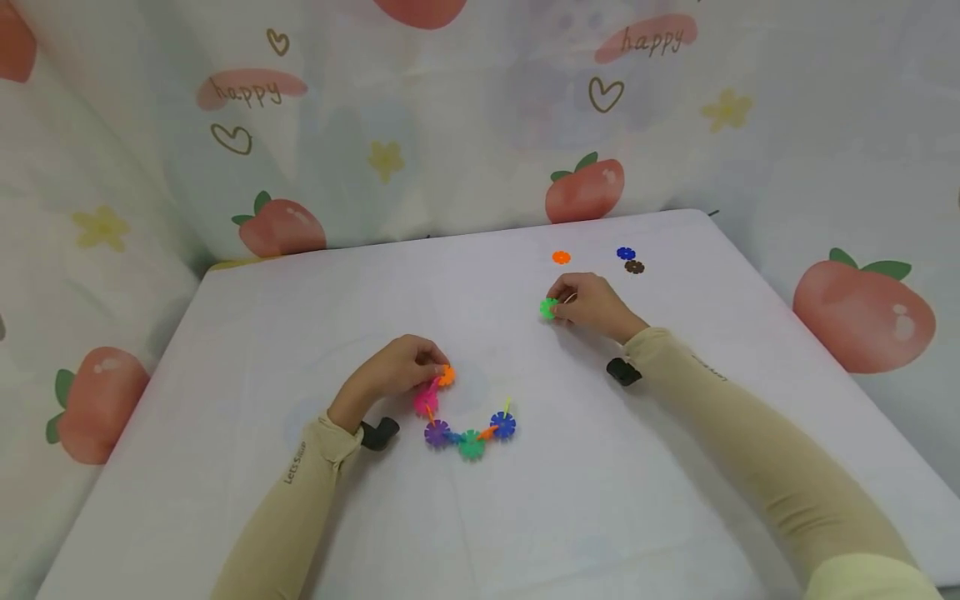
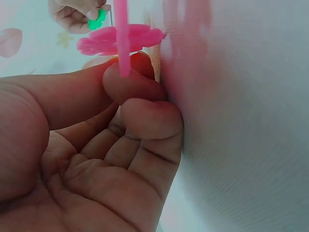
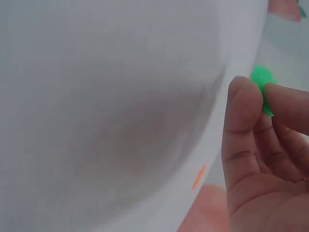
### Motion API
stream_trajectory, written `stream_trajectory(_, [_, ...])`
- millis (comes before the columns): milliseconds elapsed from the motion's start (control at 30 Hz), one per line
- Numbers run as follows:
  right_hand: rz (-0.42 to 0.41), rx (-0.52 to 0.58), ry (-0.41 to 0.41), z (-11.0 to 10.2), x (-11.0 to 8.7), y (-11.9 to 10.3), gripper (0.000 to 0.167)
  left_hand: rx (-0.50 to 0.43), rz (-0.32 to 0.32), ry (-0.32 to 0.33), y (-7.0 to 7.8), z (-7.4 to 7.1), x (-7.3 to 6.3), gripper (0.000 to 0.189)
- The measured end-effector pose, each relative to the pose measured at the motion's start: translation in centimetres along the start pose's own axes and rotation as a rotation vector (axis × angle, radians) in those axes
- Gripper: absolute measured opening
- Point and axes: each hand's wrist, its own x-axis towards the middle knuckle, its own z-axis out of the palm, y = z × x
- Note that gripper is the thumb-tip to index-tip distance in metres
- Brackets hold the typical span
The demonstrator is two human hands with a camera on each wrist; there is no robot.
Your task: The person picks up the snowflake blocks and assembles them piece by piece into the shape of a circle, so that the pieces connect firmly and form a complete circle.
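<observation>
Two beige sleeves (image 1: 757,442) spanned the lower frame as the left hand (image 1: 399,365) pinched one notched-disc chain (image 1: 471,445), lower centre, its U opening upward, long axis left to right; the right hand (image 1: 596,307) pinched one green disc (image 1: 548,308), right of centre, below three loose discs (image 1: 561,257).

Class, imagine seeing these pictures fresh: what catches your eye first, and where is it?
The bright chain of linked discs stands out first, curving on the white table, one end held by the left hand. Next comes the green disc pinched in the right hand, farther right. Red fruit prints mark the backdrop behind.
</observation>
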Motion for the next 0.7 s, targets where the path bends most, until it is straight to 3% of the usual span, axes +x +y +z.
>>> stream_trajectory(333, [-0.131, 0.059, -0.114, 4.7, -1.0, -3.0, 0.009, -0.006, 0.008, 0.005, -0.2, 0.1, 0.1, 0.017])
stream_trajectory(700, [-0.289, 0.010, -0.217, 8.3, -1.6, -5.7, 0.009, -0.009, 0.016, -0.008, -0.4, -0.1, 0.2, 0.017])
